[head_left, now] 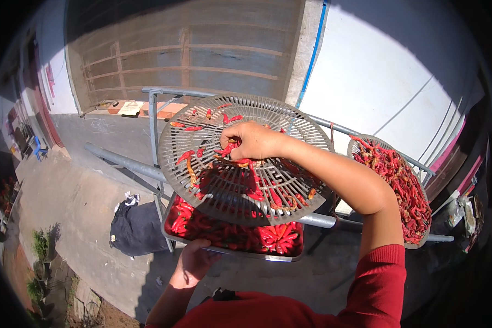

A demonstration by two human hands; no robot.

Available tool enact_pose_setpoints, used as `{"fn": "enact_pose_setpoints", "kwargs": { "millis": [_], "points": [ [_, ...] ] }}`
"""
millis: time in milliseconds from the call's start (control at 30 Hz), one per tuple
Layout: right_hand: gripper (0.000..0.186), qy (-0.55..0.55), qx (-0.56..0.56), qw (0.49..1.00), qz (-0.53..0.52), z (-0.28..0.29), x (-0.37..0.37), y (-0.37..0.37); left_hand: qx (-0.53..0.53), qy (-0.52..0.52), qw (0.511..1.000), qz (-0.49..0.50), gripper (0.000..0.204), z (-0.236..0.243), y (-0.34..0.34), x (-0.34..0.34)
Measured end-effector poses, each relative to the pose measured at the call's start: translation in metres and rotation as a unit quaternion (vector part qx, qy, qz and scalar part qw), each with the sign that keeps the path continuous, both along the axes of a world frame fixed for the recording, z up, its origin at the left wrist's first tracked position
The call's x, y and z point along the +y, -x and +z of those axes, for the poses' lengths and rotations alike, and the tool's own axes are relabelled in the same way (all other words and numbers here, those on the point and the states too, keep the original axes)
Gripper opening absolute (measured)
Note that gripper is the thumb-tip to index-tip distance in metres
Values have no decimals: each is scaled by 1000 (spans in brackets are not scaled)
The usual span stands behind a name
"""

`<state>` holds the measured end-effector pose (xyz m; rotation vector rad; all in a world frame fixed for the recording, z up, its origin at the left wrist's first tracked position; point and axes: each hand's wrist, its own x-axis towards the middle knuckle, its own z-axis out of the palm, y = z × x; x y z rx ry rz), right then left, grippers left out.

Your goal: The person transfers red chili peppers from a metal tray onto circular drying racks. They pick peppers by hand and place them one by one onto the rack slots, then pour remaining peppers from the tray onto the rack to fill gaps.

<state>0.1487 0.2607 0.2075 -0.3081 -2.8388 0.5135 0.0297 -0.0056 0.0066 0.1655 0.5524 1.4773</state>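
My right hand [245,141] reaches over a round slatted grey rack [188,147], its fingers closed on some red chilies [229,146] near the rack's middle. Scattered red and yellowish chilies lie around it on the slats, partly in the arm's shadow. Beneath the rack's near edge is a rectangular metal tray [245,252] full of glossy red chilies [180,218]. My left hand [197,257] grips that tray by its near left edge, fingers closed on the rim.
Grey pipe rails [115,158] carry the rack. A second round rack [355,146] at right holds shrivelled chilies [391,191]. Behind stand a screened opening [180,54] and white wall [366,71]. A dark bundle [134,229] lies on the concrete; plants [41,246] stand at lower left.
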Motion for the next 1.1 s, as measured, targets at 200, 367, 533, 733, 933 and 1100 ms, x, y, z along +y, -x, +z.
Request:
{"fn": "enact_pose_setpoints", "kwargs": {
  "millis": [200, 367, 533, 733, 933, 1100],
  "points": [
    [9, 398, 34, 913, -84, 6, 26, -2, 0, 12, 1000, 17, 33, -7, 3, 1],
    [11, 452, 122, 874, -132, 52, 34, -56, 5, 23, 1000, 0, 27, -6, 3, 11],
    [20, 422, 181, 877, -140, 93, 84, -145, -11, 2, 1000, -17, 41, 9, -1, 11],
    [20, 322, 304, 827, -347, 111, 99, -309, -2, -8, 1000, -24, 38, 26, -24, 30],
    [9, 242, 176, 776, -555, 73, 126, -370, 26, 2, 999, -24, 36, 36, -40, 39],
    [21, -49, -69, 766, -638, 26, 185, -401, 43, 20, 999, 23, 35, 2, -33, 43]
  ]
}}
